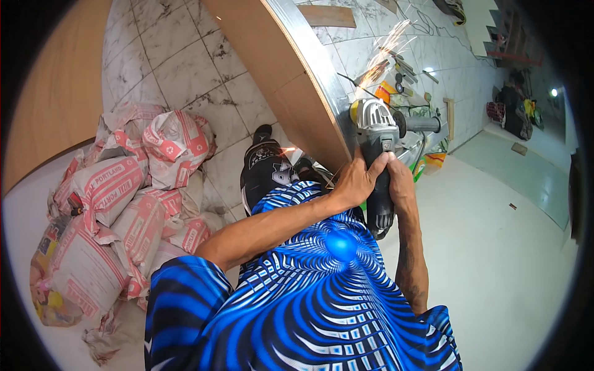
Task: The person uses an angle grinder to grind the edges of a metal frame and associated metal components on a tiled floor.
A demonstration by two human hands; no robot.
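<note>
— Marble floor point(185, 55) all round, cement sacks point(124, 204) heaped at its left edge. Both hands, left hand point(354, 182) and right hand point(399, 179), clench their fingers on the angle grinder point(378, 154) at the panel's metal edge point(309, 62).
— Sparks point(387, 49) fly; if the disc binds, I reckon it kicks back.
</note>
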